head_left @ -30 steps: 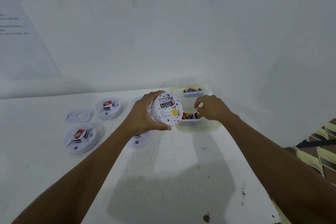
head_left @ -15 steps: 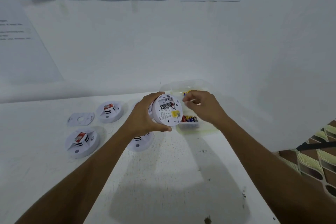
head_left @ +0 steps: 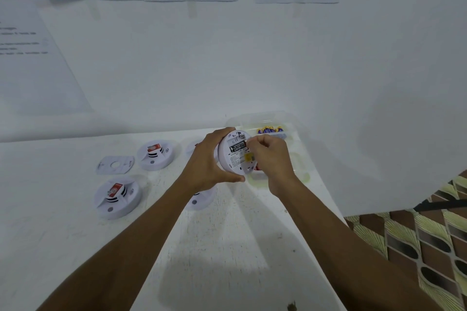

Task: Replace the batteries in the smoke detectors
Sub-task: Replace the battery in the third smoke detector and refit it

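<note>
- White scuffed worktop [head_left: 227, 247]; both forearms reach out over it.
- On its near left, a spare detector [head_left: 116, 195] sits with a red tag on top; another detector [head_left: 199, 202] lies partly hidden under the left wrist.
- The left hand [head_left: 209, 161] grips the smoke detector [head_left: 233, 159] round its rim, lifted off the worktop, back side tilted toward the person, black battery [head_left: 237, 147] seated in its bay.
- The right hand [head_left: 271, 159] has its fingers bunched at the bay's right end; can't tell if they pinch anything.
- A mounting plate [head_left: 115, 164] lies flat, with the far-left detector [head_left: 156, 155] just beside it.
- A clear tub [head_left: 283, 118] stands by the wall, loose batteries [head_left: 270, 130] inside.
</note>
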